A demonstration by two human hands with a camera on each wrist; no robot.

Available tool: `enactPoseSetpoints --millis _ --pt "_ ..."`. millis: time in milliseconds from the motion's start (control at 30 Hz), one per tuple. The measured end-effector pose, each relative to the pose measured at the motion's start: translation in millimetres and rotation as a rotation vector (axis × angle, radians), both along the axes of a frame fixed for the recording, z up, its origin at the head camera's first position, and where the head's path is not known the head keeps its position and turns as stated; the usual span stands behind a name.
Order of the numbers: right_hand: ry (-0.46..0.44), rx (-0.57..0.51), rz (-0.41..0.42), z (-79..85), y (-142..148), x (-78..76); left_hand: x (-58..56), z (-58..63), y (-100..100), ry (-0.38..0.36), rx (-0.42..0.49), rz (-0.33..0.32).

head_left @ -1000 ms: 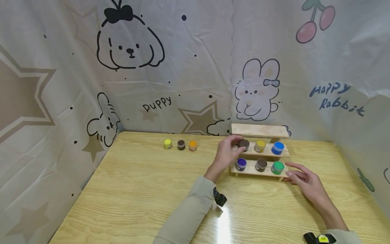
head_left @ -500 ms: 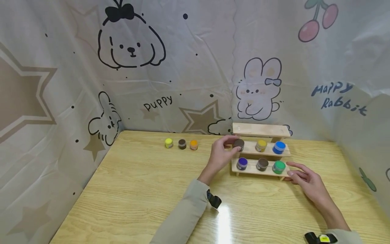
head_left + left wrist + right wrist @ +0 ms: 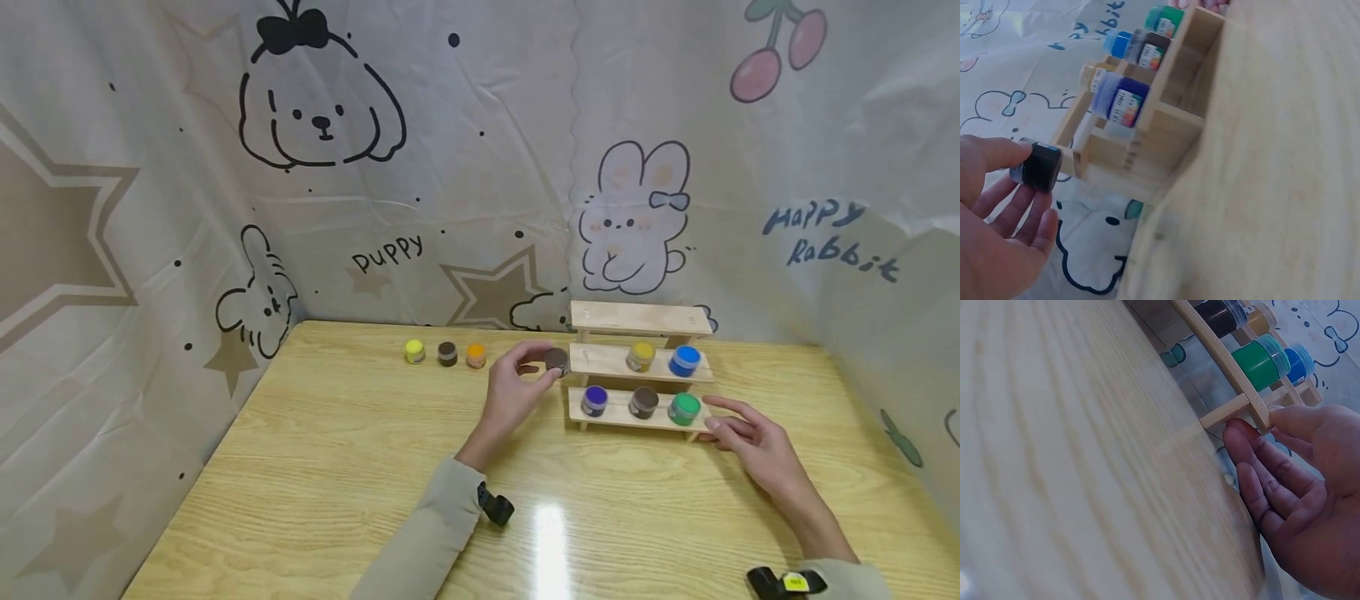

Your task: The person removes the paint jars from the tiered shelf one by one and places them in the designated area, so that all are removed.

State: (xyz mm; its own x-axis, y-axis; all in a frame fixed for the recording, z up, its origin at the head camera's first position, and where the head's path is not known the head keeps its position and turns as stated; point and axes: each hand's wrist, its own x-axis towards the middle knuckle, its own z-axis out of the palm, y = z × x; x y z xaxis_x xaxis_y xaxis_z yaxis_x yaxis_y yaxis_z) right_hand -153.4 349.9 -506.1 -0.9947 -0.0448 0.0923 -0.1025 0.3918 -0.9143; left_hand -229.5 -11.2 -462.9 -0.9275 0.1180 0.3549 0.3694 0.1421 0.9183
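Observation:
My left hand (image 3: 513, 398) pinches a small paint jar with a dark brown lid (image 3: 557, 359) between thumb and fingers, just off the left end of the stepped wooden rack (image 3: 597, 360). In the left wrist view this dark jar (image 3: 1041, 167) is clear of the shelf. My right hand (image 3: 759, 450) holds the right end of the rack's bottom shelf, thumb and fingers around its corner in the right wrist view. On the middle shelf stand a yellow jar (image 3: 641, 356) and a blue jar (image 3: 685, 361). The bottom shelf bears purple (image 3: 595, 401), dark brown (image 3: 643, 402) and green (image 3: 684, 408) jars.
Left of the rack, a yellow jar (image 3: 414, 352), a dark brown jar (image 3: 447, 353) and an orange jar (image 3: 476, 356) stand in a row near the back edge of the wooden table (image 3: 337, 467). A printed cloth (image 3: 480, 167) hangs behind.
My left hand has taken the dark brown jar off the left end of the middle shelf and moved it leftward. The right hand has stayed at the rack's end.

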Motion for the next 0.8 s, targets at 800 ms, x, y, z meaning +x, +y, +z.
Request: enactPoseSetpoints --millis 800 --pt "0.0 0.006 -0.009 -0.6 3.1 0.4 3.9 -18.4 -68.7 -0.109 -0.021 0.077"
